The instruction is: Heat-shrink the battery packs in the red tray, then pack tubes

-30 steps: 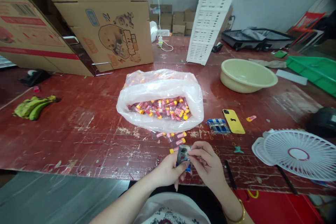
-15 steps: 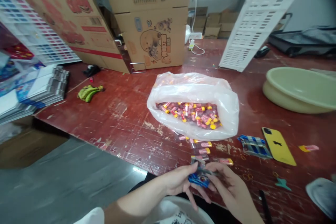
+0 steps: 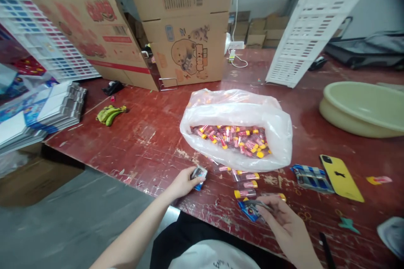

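Observation:
My left hand (image 3: pixel 184 181) is closed on a small stack of blue-and-silver packets (image 3: pixel 199 173), low over the table left of the vials. In my right hand (image 3: pixel 282 220), pinched between thumb and fingers, is a blue printed packet (image 3: pixel 249 211); its far end points left. Just beyond that hand, several small clear vials with yellow caps (image 3: pixel 245 193) lie loose on the table. Behind them stands an open white plastic bag (image 3: pixel 277 134) filled with more such pink-labelled vials (image 3: pixel 232 136).
On the right are a blue packet bundle (image 3: pixel 312 178), a yellow phone (image 3: pixel 342 178) and a pale green basin (image 3: pixel 356 126). Cardboard boxes (image 3: pixel 189 50) and a white plastic crate (image 3: pixel 296 46) stand behind. Green bananas (image 3: pixel 110 114) and stacked flat packaging (image 3: pixel 59 107) lie left.
My hands were together at the packets; they have parted. The left hand has moved left and forward with the small stack, while the right keeps a blue packet near the same place.

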